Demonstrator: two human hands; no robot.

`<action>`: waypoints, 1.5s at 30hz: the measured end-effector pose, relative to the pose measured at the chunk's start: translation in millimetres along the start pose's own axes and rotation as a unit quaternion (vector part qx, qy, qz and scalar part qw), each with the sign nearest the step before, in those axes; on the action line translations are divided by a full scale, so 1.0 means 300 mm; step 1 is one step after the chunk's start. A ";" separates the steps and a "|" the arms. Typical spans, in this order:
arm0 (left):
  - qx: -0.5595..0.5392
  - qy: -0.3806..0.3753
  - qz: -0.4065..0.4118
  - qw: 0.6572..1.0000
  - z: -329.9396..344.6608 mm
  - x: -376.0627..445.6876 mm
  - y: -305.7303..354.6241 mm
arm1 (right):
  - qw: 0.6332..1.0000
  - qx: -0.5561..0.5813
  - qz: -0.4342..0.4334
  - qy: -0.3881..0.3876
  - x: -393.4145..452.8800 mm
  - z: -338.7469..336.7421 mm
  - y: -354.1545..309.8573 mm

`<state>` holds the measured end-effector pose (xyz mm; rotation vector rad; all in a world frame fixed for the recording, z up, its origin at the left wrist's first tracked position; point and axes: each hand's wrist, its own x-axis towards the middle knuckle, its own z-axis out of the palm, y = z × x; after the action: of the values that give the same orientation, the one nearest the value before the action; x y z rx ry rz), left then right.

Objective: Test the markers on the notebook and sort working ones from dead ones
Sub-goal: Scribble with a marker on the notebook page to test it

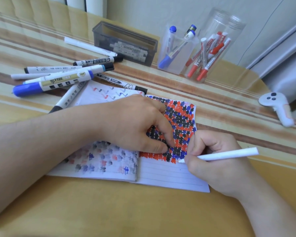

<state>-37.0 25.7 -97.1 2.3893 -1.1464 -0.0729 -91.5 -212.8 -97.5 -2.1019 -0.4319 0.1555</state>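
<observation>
An open lined notebook [169, 177] lies on the table, its right page packed with red, blue and black marks. My left hand [132, 122] presses flat on the pages, fingers spread. My right hand [212, 159] grips a white marker [229, 155] with its tip touching the right page just below the coloured marks. A loose pile of markers [61, 77] lies to the left behind the notebook, one of them with a big blue cap.
At the back stand a dark box [126, 43] with markers, a clear cup of blue markers [176, 50] and a clear jar of red markers [210, 53]. A white controller [277, 106] lies at the right table edge.
</observation>
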 end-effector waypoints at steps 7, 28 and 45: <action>-0.001 -0.003 -0.003 1.000 -0.002 -0.001 0.002 | 0.999 0.037 -0.006 0.006 0.006 -0.006 -0.002; 0.034 -0.012 -0.007 0.999 -0.006 -0.002 -0.001 | 1.000 0.023 -0.007 -0.019 0.004 -0.009 0.013; -0.275 0.131 -0.178 0.936 -0.066 0.012 -0.062 | 0.942 0.333 -0.011 0.038 0.275 -0.100 -0.094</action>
<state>-16.2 40.8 -87.2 1.9895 -0.4750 -0.1649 -13.2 -192.9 -52.8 -1.4298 -0.2996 0.1785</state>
